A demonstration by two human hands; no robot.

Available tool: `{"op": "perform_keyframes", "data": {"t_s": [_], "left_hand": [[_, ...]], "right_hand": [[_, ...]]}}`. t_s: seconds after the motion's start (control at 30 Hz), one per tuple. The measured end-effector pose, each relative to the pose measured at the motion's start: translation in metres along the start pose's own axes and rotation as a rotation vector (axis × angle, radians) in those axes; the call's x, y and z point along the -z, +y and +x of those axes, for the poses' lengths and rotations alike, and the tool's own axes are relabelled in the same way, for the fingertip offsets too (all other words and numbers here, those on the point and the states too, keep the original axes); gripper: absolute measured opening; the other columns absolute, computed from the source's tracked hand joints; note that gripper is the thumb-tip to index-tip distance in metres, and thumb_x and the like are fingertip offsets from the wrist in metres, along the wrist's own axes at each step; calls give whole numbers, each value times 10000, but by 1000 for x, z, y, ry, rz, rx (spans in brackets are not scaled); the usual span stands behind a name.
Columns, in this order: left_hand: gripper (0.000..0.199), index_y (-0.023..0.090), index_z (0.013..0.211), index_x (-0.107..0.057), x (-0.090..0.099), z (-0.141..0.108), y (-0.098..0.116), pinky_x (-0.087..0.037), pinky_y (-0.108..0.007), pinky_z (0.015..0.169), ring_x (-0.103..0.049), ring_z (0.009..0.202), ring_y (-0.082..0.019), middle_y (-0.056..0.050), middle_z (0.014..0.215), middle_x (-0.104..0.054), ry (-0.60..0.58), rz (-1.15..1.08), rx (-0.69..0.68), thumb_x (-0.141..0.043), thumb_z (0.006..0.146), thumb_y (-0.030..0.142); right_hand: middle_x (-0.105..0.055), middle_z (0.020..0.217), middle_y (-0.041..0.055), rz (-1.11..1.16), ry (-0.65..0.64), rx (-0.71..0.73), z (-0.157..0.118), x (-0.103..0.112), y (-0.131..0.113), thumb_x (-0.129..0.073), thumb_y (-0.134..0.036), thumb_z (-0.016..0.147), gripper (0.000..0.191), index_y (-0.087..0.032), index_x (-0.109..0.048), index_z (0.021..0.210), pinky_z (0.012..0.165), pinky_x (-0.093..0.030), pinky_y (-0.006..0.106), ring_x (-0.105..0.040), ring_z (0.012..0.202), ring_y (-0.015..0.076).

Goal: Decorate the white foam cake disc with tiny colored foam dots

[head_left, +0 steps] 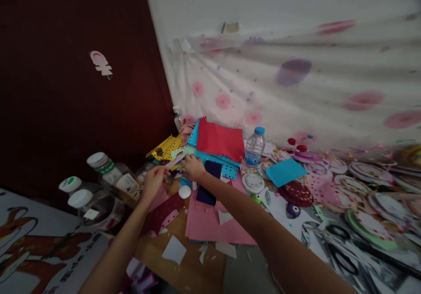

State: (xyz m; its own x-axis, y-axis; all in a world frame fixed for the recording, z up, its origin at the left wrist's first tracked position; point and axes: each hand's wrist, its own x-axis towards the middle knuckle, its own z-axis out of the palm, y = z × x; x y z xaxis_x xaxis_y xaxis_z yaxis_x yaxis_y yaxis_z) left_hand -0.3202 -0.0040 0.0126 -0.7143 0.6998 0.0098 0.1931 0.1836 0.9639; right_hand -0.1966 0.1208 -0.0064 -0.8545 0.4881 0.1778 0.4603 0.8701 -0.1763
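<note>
A narrow pale paper strip (175,160) stretches between my two hands above the cluttered table. My left hand (155,179) is closed with its fingertips pinching the strip's near end. At the strip's other end, the bent fingers of my right hand (193,168) are closed on it; the fingertips are small and partly hidden. Just behind lie yellow punched sheets (168,146) and a red sheet (219,140) on blue punched sheets (230,168). Under my right forearm is a dark phone-like slab (210,181), resting on pink sheets (210,226).
Plastic bottles with white caps (80,198) crowd the left. A blue-capped water bottle (254,148) stands behind my right forearm. Decorated paper discs (371,171) and black-handled scissors (340,256) cover the right side. A white round lid (184,192) and paper scraps (174,249) lie nearer me.
</note>
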Motion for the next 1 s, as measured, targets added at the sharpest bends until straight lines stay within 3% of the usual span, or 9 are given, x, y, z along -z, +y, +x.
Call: {"op": "perform_keyframes", "data": {"t_s": [0.13,0.27,0.5,0.7,0.83,0.9,1.0], "left_hand": [[228,118,884,-638,0,-5,-43,-533,-296,639,-641,671,-138,-24,794,-672,-76,-27,62,-581,907,337],[233,125,1034,-618,-2,8,-65,-555,-357,745,-648,827,-167,-54,978,-657,-138,111,-15,-575,926,326],[196,141,1016,-634,-21,25,-67,-504,-438,891,-612,1010,-214,-72,1087,-642,-222,471,-337,-597,909,300],[170,133,879,-641,-32,31,-48,-497,-401,848,-636,881,-192,-47,911,-670,-202,673,-414,-593,897,295],[176,167,779,-644,-27,16,-25,-472,-317,762,-642,814,-223,-61,803,-688,-151,717,-444,-507,848,253],[225,173,789,-640,-27,2,-14,-450,-283,683,-636,753,-215,-48,772,-688,-138,714,-471,-461,850,295],[328,180,714,-619,-37,-23,-1,-390,-266,586,-586,626,-191,-20,644,-637,-158,692,-541,-429,875,394]], "right_hand": [[-515,1296,96,26,2,38,6,5,6,-576,-337,908,355,-178,-539,1223,915,-477,470,-509,1173,270],[-554,1259,90,62,9,42,15,8,18,-583,-330,910,331,-173,-560,1201,901,-499,456,-562,1111,242],[-596,1192,84,141,86,-49,21,11,56,-569,-332,923,318,-166,-564,1195,854,-530,423,-613,1012,209],[-613,1186,85,249,124,25,8,10,44,-595,-289,907,271,-149,-597,1138,914,-501,439,-601,1068,218],[-530,1343,153,333,176,81,-37,34,27,-581,-187,879,355,-139,-559,1230,1032,-423,387,-500,1251,222],[-496,1381,163,363,209,89,-81,55,21,-524,-114,865,404,-152,-528,1267,1050,-406,378,-455,1301,211],[-518,1348,152,492,278,168,-172,87,14,-467,-44,811,434,-164,-549,1219,1035,-416,366,-471,1278,204]]}}
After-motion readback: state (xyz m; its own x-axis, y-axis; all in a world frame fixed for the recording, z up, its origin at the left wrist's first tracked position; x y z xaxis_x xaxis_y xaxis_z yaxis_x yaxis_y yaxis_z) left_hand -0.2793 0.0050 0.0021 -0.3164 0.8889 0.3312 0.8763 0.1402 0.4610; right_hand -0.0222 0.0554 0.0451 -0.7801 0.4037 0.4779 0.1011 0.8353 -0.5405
